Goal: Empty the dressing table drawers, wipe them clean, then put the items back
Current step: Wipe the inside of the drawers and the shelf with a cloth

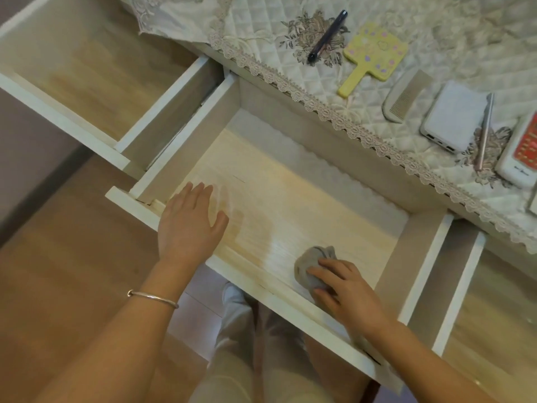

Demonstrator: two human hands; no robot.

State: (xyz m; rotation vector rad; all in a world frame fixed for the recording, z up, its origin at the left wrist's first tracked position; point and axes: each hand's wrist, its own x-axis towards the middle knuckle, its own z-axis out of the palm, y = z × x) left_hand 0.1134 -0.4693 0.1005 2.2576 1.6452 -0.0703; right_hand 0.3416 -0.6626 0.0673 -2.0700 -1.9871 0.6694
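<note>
The middle drawer [290, 199] of the dressing table is pulled out, with only a cloth on its pale wood bottom. My right hand [345, 289] grips that crumpled grey cloth [309, 267] against the bottom near the drawer's front right corner. My left hand [189, 225] lies flat with straight fingers over the front left rim and bottom. On the quilted table cover [261, 30] lie a dark pen [328, 36], a yellow hand mirror [370, 56], a white comb [406, 96], a white power bank [454, 120], a thin metallic stick [485, 132] and a white-and-red device [523, 152].
The left drawer [96, 77] stands open with a bare wood bottom. A right drawer [488, 309] is also open at the frame's edge. Lace trim [363, 132] hangs over the table's front edge. My legs and the wood floor show below the middle drawer.
</note>
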